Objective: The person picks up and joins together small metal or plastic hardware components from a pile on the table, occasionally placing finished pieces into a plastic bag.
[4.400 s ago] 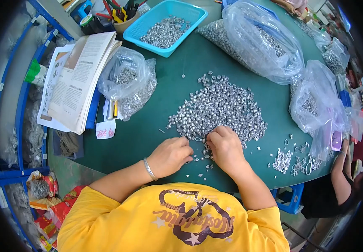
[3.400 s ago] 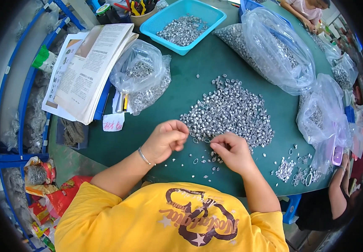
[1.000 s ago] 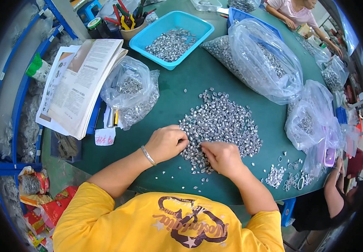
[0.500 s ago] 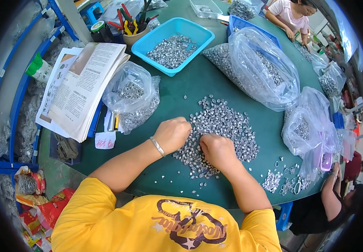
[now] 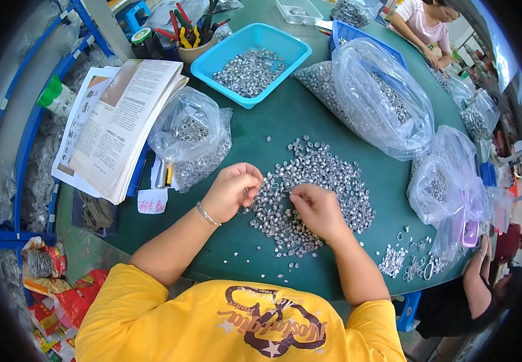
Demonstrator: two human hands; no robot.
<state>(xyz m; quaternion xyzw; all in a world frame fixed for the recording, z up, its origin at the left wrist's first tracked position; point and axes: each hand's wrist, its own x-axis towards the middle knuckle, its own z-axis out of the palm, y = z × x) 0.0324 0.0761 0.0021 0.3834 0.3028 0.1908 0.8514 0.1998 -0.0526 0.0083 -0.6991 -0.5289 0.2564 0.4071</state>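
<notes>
A broad pile of small, shiny silver metal pieces (image 5: 345,187) lies on the green tabletop (image 5: 261,154) before me. Many look rounded or ring-like. At the pile's left edge is my left hand (image 5: 230,192), its fingers curled and the thumb against them; whatever they hold is too small to make out. A metal bangle (image 5: 207,214) circles that wrist. My right hand (image 5: 318,210) rests over the pile's middle, with thumb and fingertips pinched together. Its fingertips partly hide what is between them. A narrow gap with loose pieces separates the hands.
Beyond the pile stands a turquoise basket (image 5: 300,55) of metal pieces. Clear bags of pieces (image 5: 387,99) lie at right, and another bag (image 5: 191,142) at left beside an open booklet (image 5: 125,114). Pliers fill a pot (image 5: 195,53). Two other people sit at the right.
My left hand has turned and drawn slightly left and down, its fingers loosening from a tight fist to a looser curl. My right hand has shifted slightly right.
</notes>
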